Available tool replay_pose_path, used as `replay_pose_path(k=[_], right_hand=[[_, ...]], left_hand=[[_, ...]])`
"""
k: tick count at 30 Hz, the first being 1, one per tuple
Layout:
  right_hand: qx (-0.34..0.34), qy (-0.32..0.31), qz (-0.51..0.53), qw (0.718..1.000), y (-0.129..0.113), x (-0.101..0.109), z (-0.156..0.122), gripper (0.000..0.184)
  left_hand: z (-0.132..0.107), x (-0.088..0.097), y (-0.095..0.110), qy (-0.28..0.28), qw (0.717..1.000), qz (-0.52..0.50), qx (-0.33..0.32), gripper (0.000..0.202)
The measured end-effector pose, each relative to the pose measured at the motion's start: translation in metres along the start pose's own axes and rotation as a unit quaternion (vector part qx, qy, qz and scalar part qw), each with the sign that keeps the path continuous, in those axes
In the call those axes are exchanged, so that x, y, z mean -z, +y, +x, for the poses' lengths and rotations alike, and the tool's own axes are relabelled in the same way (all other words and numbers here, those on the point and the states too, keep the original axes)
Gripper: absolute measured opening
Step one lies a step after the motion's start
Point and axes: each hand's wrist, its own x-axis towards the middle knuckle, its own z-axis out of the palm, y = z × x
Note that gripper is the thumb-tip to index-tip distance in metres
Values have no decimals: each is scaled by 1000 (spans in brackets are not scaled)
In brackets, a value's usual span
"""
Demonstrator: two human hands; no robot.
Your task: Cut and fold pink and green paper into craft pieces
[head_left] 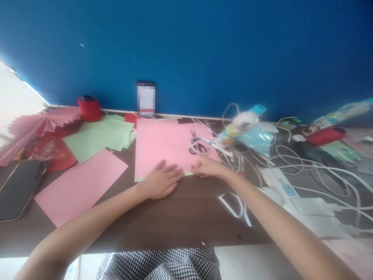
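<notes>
A pink paper sheet (163, 149) lies flat on the dark brown table (175, 217) in front of me. My left hand (160, 181) rests flat on its near edge with the fingers stretched out. My right hand (207, 168) is at the sheet's near right corner, fingers curled in a pinch on the paper's edge. A thin green sheet edge shows under the pink one. Small scissors (197, 144) with a white loop lie on the far right part of the sheet.
Another pink sheet (80, 186) and green sheets (101, 136) lie to the left, with a pink folded fan (40, 124), a red cup (89, 108) and a phone (19, 188). A propped phone (146, 99) leans on the blue wall. White cables, a power strip (284, 188) and bottles crowd the right.
</notes>
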Motion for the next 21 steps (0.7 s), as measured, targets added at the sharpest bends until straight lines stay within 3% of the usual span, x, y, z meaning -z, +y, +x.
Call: replay_pose_path(k=[21], right_hand=[[16, 11, -61, 998, -3, -4, 1, 20]], left_hand=[[0, 1, -1, 1, 1000, -13, 5, 45]])
